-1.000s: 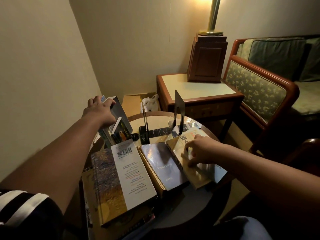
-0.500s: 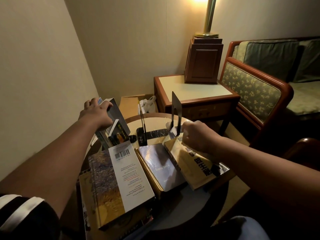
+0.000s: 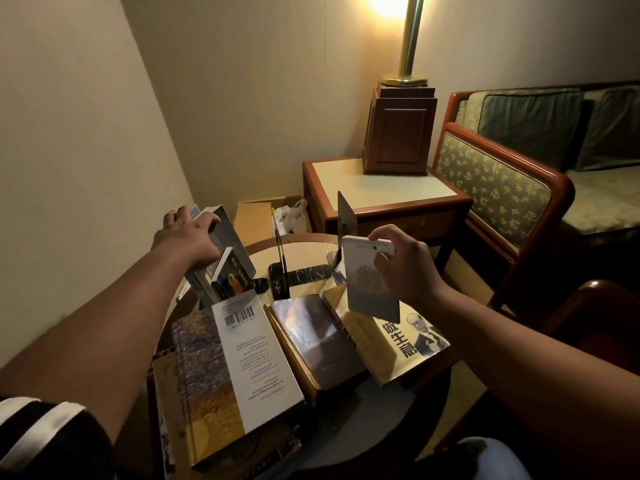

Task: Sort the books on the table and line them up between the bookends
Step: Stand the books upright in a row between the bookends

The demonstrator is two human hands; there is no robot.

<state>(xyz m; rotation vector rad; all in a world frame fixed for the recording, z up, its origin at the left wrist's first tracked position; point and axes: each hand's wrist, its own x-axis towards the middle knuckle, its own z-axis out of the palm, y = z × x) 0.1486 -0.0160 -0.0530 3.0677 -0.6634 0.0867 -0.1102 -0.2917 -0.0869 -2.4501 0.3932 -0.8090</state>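
Right grip [image 3: 405,268] clasps pale book [image 3: 369,285] near bookend [image 3: 347,220]; left grip [image 3: 188,237] seemingly clasps leaning books [image 3: 227,242].

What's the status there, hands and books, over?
Left hand grips the leaning books. Right hand holds a pale book above the flat books. Bookends apart, nothing between them yet.

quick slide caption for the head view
Left hand grips the leaning books while the right hand holds a pale book upright near a bookend.
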